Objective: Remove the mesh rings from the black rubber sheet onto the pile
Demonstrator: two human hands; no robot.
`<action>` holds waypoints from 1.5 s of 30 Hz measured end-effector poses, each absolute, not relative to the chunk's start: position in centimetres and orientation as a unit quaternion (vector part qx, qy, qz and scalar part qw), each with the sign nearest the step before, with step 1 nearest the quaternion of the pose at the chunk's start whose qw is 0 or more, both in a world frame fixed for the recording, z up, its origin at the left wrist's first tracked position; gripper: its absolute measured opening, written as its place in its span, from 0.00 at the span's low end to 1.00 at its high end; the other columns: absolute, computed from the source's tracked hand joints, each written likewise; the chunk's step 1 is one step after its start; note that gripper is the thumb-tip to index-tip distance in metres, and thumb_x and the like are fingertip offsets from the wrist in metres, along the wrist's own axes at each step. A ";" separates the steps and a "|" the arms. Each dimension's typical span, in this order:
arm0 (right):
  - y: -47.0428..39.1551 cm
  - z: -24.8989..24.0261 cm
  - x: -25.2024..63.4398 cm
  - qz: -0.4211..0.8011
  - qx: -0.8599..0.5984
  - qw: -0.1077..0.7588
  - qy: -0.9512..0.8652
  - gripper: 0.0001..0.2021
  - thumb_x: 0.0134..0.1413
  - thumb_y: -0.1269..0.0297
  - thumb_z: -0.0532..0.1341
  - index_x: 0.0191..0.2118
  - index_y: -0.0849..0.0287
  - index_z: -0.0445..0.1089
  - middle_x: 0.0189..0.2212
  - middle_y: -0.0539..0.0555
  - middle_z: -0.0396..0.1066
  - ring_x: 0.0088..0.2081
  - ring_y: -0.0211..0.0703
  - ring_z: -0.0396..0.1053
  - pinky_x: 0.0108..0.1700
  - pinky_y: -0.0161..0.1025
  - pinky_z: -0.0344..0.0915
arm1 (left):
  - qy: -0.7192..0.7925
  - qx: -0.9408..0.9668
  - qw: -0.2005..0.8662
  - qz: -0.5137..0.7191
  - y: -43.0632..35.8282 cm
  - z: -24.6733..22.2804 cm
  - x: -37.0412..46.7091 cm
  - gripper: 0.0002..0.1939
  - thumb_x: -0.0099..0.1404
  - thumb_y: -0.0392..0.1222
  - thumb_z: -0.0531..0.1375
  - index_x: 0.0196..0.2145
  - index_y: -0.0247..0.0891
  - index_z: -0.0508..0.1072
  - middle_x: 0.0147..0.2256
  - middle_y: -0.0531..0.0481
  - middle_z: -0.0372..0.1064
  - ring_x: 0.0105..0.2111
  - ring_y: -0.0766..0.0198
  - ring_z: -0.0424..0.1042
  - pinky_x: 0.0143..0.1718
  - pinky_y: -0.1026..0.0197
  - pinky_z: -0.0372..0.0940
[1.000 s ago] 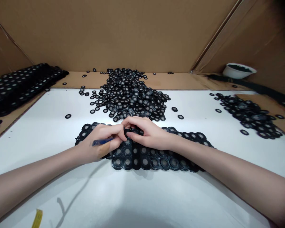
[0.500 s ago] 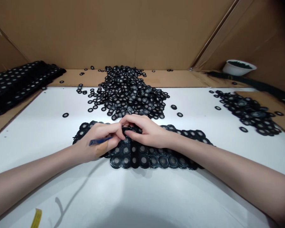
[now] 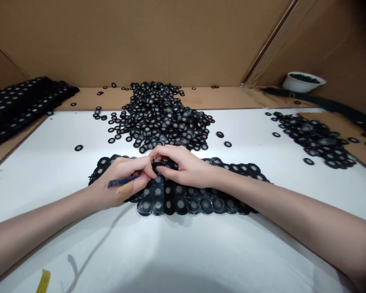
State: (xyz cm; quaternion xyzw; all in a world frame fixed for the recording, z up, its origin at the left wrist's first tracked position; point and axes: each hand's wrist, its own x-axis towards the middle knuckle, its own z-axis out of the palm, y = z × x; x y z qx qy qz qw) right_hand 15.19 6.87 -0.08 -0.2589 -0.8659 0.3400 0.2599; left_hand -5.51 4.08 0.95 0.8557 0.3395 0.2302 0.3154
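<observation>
A long sheet of black round discs with grey centres (image 3: pixel 205 204) lies flat across the white table. My left hand (image 3: pixel 122 177) is closed over its left part and grips a slim blue-handled tool (image 3: pixel 122 181); the tool's tip is hidden. A tan strip (image 3: pixel 125 191) wraps the left thumb. My right hand (image 3: pixel 183 167) rests on the sheet with fingers curled and thumb bent in. Its fingertips meet the left ones at a black disc (image 3: pixel 155 166), which they seem to pinch at the sheet.
A large heap of loose black discs (image 3: pixel 161 118) lies behind the hands, a smaller pile (image 3: pixel 314 138) to the right. Stacked disc sheets (image 3: pixel 15 106) stand at the left. A white bowl (image 3: pixel 301 83) sits at back right, before cardboard walls (image 3: pixel 146 40). Yellow tape (image 3: pixel 44 280) lies in front.
The whole view has shifted slightly, so everything appears a little further left and up. Both hands keep nearly the same pose at the same spot on the sheet.
</observation>
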 end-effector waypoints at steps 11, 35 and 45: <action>6.9 -0.1 15.2 0.346 -0.260 0.258 -0.864 0.11 0.52 0.75 0.55 0.42 0.61 0.66 0.36 0.53 0.68 0.40 0.42 0.65 0.45 0.40 0.60 | 0.324 0.862 0.305 0.243 4.2 0.7 -5.4 0.06 0.64 0.32 0.53 0.31 0.36 0.69 0.20 0.60 0.57 0.19 0.76 0.55 0.22 0.74 0.52; 6.9 -0.2 15.2 0.352 -0.260 0.260 -0.861 0.10 0.52 0.75 0.55 0.41 0.61 0.66 0.35 0.52 0.67 0.38 0.41 0.64 0.41 0.38 0.60 | 0.319 0.861 0.311 0.246 4.2 0.6 -5.6 0.06 0.65 0.32 0.53 0.31 0.36 0.68 0.20 0.60 0.56 0.19 0.76 0.53 0.21 0.74 0.51; 7.0 -0.2 15.2 0.349 -0.257 0.260 -0.863 0.10 0.52 0.75 0.55 0.41 0.60 0.65 0.35 0.52 0.68 0.39 0.42 0.64 0.44 0.40 0.60 | 0.313 0.864 0.311 0.243 4.3 0.6 -5.5 0.06 0.65 0.33 0.53 0.31 0.36 0.68 0.20 0.59 0.57 0.19 0.76 0.54 0.20 0.73 0.51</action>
